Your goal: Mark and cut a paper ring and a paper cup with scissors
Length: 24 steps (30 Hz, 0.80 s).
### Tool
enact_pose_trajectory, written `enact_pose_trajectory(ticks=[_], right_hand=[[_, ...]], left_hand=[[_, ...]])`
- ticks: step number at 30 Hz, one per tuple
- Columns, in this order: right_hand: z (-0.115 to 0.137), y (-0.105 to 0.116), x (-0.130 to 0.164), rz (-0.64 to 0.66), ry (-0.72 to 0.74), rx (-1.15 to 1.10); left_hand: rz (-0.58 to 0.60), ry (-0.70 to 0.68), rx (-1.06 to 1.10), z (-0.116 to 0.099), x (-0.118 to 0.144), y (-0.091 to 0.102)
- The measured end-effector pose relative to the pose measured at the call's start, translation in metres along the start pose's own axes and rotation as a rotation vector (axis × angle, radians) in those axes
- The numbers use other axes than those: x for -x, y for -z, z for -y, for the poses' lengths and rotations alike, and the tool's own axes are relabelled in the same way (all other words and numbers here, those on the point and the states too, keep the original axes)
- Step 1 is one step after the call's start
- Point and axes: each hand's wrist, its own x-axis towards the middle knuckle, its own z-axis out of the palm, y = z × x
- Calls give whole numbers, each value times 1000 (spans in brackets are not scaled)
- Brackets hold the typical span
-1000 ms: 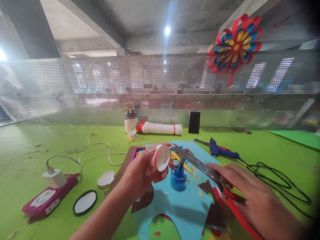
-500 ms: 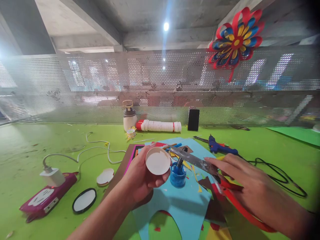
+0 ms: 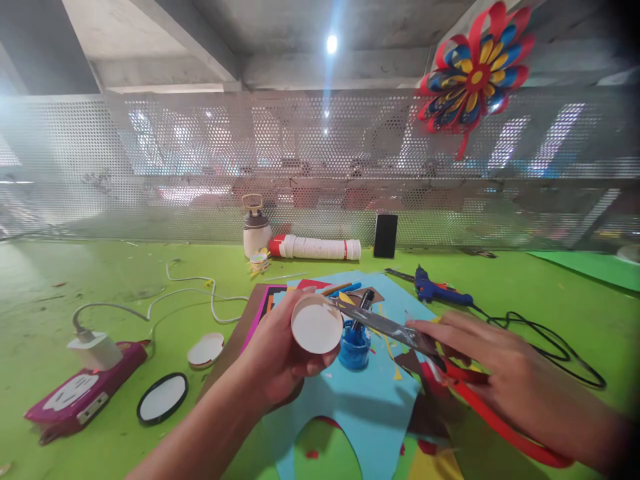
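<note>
green table (image 3: pixel 75 280) lies roomy leftward; left hand (image 3: pixel 280 353) grips paper cup (image 3: pixel 316 327), right hand (image 3: pixel 500 373) grips scissors (image 3: pixel 395 328).

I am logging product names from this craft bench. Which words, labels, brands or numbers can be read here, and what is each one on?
No text can be read in this view.
The magenta power strip has a white patch, with no legible print.
The white bottle by the mesh: label too small and blurred.
The paper cup in the left hand and the scissors in the right hand show no print.

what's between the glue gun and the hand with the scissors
In the head view, only bare green table and a loop of black cable lie between the glue gun and the right hand holding the scissors.
</note>
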Motion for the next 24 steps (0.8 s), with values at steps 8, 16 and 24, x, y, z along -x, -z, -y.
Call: enact_pose_trajectory(ticks=[8, 16, 24], right_hand=[[-4, -1, 3, 73, -27, 8], [-11, -9, 6, 137, -96, -124], [-12, -13, 14, 102, -96, -61]], left_hand=[[-82, -33, -7, 3, 0, -3], [-122, 44, -72, 3, -1, -8], [-137, -4, -115, 14, -6, -1]])
